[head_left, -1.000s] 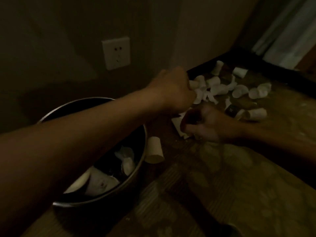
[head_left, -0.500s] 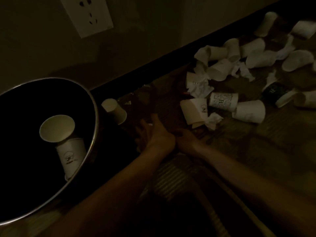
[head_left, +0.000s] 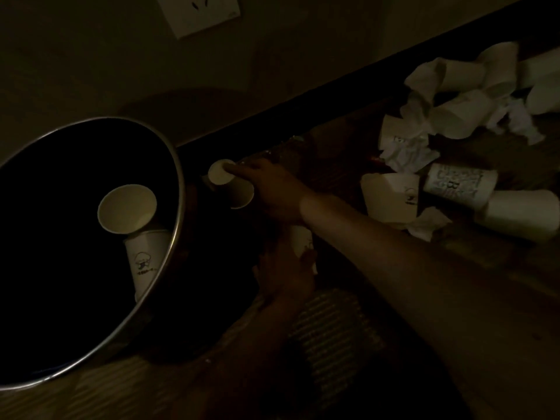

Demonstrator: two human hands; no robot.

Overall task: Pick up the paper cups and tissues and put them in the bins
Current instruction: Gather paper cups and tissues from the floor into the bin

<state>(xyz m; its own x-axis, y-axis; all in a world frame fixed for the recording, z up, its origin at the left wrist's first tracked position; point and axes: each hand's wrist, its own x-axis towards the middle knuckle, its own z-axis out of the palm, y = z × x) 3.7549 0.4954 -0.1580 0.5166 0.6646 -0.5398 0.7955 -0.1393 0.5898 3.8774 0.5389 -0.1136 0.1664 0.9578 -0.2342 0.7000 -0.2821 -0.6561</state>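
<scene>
A round bin with a metal rim (head_left: 178,189) stands at the left. Inside it an open paper cup (head_left: 127,209) rests on a printed cup (head_left: 145,259). Just right of the bin a paper cup (head_left: 221,177) lies on its side on the floor, and my right hand (head_left: 272,192) reaches across and grips it. Nearer to me, my left hand (head_left: 281,274) holds a white printed cup (head_left: 301,241). At the right lies a pile of several cups, among them a flattened cup (head_left: 391,195) and a patterned cup (head_left: 457,183), mixed with crumpled tissues (head_left: 406,153).
The room is dim. A wall socket (head_left: 200,10) sits above the bin, and a dark skirting board (head_left: 333,86) runs along the wall behind the pile. A ribbed mat (head_left: 327,328) lies under my arms.
My right hand has crossed left to the cup beside the bin and closed on it. My left hand has drawn back toward me, now with a cup in it. The view has moved closer.
</scene>
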